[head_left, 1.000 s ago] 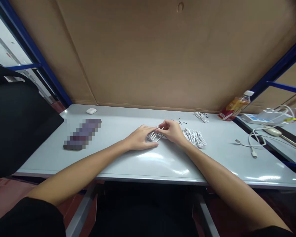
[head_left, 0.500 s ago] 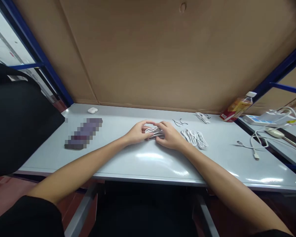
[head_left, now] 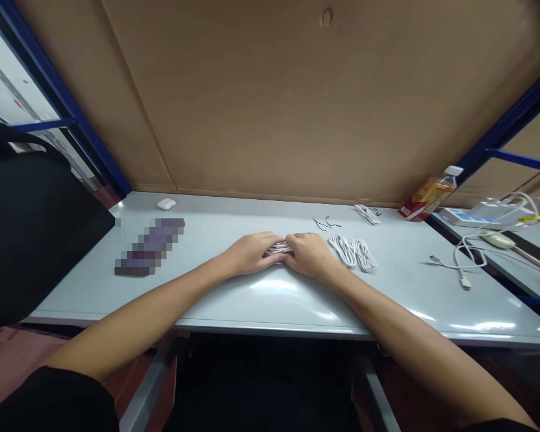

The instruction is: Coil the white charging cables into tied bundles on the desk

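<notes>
White loops are the centre of attention here: a small coil of white cable [head_left: 278,248] lies on the pale grey bench [head_left: 234,209], pinned between two bare hands. The left hand [head_left: 252,254] comes in from one side and the right hand [head_left: 309,254] from the other, almost meeting over the coil. Their fingers [head_left: 292,238] are curled down and closed on the loops, and that two-sided hold looks like what keeps the springy cable from fanning open.

Just to the right, a larger bundle of white cable loops [head_left: 351,252] rests near the right hand, and further back sits a smaller white coil [head_left: 368,214]. Beside that are a few thin black wire ties [head_left: 326,223], lying loose within easy reach, by the look of it.

Over at the far right, a loose white charging cable [head_left: 459,259] trails across the bench, well apart from the hands. An orange-labelled plastic bottle [head_left: 427,202] stands against the back edge, and a white earbud case [head_left: 166,204] sits far left. Next to the case lies a flat object [head_left: 150,247], too blurred to identify.
</notes>
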